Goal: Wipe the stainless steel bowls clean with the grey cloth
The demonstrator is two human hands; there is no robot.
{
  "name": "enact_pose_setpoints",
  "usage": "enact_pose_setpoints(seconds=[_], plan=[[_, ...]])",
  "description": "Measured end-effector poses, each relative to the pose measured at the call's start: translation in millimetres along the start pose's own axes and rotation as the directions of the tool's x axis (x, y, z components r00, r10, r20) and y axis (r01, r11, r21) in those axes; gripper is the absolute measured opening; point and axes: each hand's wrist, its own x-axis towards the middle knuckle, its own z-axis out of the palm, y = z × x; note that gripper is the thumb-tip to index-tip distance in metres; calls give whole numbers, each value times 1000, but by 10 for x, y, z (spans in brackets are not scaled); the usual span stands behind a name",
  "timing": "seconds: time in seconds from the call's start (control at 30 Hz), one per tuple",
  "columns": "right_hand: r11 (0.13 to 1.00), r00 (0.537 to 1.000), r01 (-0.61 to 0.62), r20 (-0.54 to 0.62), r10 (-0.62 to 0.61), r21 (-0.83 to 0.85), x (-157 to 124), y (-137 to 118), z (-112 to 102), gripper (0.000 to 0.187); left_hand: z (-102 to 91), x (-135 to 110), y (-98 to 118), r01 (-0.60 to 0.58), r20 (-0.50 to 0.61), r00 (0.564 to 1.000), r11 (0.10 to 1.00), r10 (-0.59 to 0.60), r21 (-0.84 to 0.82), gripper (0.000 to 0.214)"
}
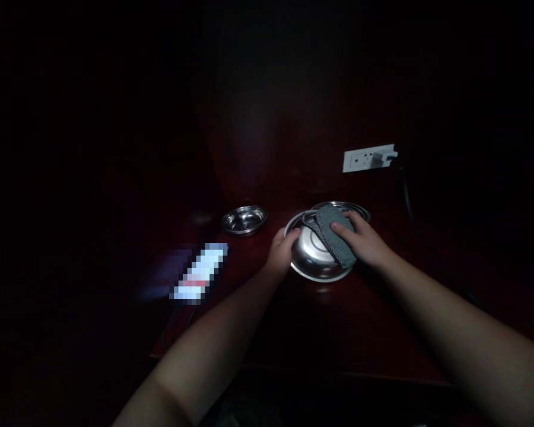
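Observation:
A shiny metal bowl [309, 249] is held above the dark red table, its rounded underside facing me. My left hand [280, 254] grips its left rim, thumb on the near side and the other fingers hidden behind. In my right hand [362, 240] is a folded grey cloth [333, 231], which lies against the right part of the bowl's base. The thumb rests on top of the cloth; some of the fingers are covered. Just behind this hand, another metal dish [347, 207] shows only its far rim.
A small metal bowl [244, 220] stands upright at the back left. Nearer on the left lies a lit, blurred-out screen [201, 273]. A white wall socket [368, 158] holds a plug, with a dark cable [406, 193] hanging down on the right. The table's front edge [338, 372] is dimly visible.

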Motion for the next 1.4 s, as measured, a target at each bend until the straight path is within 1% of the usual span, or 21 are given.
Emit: enact_pose_setpoints(seconds=[0.17,0.5,0.7,0.9,1.23,1.4], plan=[[1000,1000,-22,-1,22,-7,0,-10,-5,41,-5,12,-11,-3,4,1000,1000,3,1,32],[1000,1000,-1,-17,0,-26,-3,2,-3,41,-19,29,-36,9,5,1000,1000,-9,-11,32],[1000,1000,-20,-4,20,-16,7,8,-7,43,-12,21,-24,3,7,1000,1000,-3,-2,33],[1000,1000,2,-13,-2,-14,-2,-2,-3,42,-27,35,-39,11,12,1000,1000,-11,0,34],[1000,1000,-25,-7,25,13,6,14,-1,41,-17,30,-31,8,2,1000,1000,-8,11,33],[1000,1000,-26,-10,26,-5,-3,-7,-4,42,-17,26,-27,5,7,1000,1000,-5,6,33]])
